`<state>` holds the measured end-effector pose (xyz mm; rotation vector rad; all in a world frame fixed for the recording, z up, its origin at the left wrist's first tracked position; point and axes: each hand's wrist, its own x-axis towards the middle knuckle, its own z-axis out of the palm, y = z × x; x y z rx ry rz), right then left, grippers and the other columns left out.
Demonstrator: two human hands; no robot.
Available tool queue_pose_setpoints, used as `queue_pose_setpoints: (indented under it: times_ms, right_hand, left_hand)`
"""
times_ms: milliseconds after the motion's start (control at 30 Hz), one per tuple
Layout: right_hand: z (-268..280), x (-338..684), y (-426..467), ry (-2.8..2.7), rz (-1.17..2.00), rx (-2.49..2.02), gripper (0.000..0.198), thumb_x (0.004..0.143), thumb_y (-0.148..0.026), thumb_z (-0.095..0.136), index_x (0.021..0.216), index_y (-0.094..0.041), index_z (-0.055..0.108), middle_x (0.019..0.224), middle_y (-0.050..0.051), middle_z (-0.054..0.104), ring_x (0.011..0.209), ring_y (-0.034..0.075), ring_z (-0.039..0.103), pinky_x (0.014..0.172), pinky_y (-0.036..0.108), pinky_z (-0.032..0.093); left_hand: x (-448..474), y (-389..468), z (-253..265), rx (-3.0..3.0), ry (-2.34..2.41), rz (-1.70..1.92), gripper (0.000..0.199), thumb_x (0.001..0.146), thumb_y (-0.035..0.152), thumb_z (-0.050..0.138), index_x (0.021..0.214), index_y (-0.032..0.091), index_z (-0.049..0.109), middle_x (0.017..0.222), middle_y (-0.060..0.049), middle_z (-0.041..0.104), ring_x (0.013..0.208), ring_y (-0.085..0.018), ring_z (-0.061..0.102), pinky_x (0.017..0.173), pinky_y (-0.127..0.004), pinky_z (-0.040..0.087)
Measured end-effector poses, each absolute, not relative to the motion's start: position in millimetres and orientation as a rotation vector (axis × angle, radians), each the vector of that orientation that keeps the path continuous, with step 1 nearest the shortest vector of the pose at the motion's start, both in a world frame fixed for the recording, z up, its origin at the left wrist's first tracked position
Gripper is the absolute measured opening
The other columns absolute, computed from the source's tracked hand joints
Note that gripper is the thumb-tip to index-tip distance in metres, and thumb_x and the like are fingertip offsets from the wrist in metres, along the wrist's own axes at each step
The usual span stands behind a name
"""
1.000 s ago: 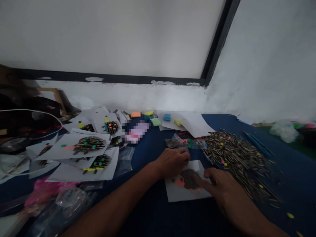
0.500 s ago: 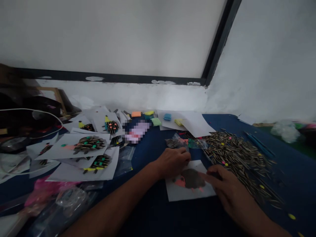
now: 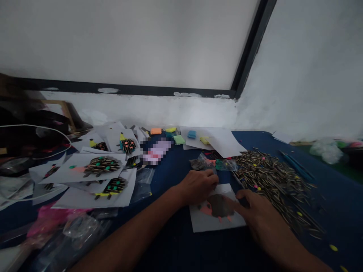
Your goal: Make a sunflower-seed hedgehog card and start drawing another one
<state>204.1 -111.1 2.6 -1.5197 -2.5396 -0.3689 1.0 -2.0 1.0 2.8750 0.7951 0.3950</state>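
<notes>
While your left hand, fingers curled, pinch indeterminable, covers the paper's far-left corner, your right hand, thumb and index spread, meets the gray shape.

Past the far edge of my blue desk, a low strip of white wall runs beneath a pale panel in a dark frame smudged with white. More plain wall rises to my right, in dim light.

your left hand is hiding a corner of the paper, and pixelation is blurring a lilac item.
</notes>
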Motion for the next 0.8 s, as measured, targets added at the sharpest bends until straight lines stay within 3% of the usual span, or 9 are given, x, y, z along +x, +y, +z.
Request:
queue_pose_setpoints:
  times_ms: [333,567,800]
  right_hand:
    - [-4.8,208.7,-110.3,-2.428,-0.283,-1.52,0.054,0.083,-0.007,0.038,0.128,-0.029,0.057,0.101,0.01,0.059,0.079,0.019,0.056,0.067,0.031,0.047]
    - [3.3,200.4,-110.0,-2.515,-0.298,-1.517,0.06,0.077,-0.003,0.04,0.125,-0.033,0.058,0.097,0.009,0.056,0.075,0.019,0.053,0.061,0.029,0.041]
    - [-0.7,203.4,-109.0,-2.475,-0.327,-1.498,0.058,0.079,-0.003,0.039,0.126,-0.033,0.058,0.104,0.01,0.055,0.082,0.022,0.054,0.067,0.033,0.044]
  left_hand:
    - [-0.2,-3.0,4.5,2.865,0.79,0.37,0.015,0.095,0.021,0.037,0.096,0.02,0.052,0.101,-0.002,0.057,0.077,-0.013,0.055,0.062,-0.026,0.042]
    - [-0.1,-2.7,2.9,2.862,0.779,0.455,0.015,0.094,0.022,0.038,0.094,0.02,0.053,0.099,-0.001,0.058,0.074,-0.013,0.054,0.059,-0.025,0.038]
    - [0.0,-2.4,1.3,2.874,0.769,0.467,0.016,0.095,0.023,0.036,0.095,0.02,0.052,0.099,-0.001,0.058,0.072,-0.013,0.054,0.058,-0.025,0.037]
